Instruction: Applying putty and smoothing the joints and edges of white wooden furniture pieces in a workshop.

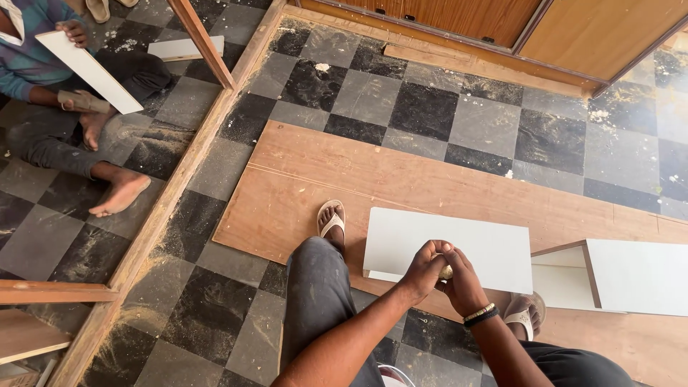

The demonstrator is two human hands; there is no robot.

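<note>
My left hand (424,269) and my right hand (463,284) meet over the near edge of a white laminated board (459,240). Both hands close around a small pale object (446,271), which is mostly hidden by the fingers. The board lies flat on a large sheet of brown plywood (301,179) on the floor. My left foot in a sandal (332,221) rests on the plywood beside the board. My right foot in a sandal (523,315) shows under my right wrist, which wears a band.
A white box-like panel assembly with a wooden edge (623,276) lies to the right. At the upper left another person (50,93) sits barefoot on the chequered floor, holding a white strip (89,72). A wooden frame (179,179) runs diagonally; sawdust is scattered about.
</note>
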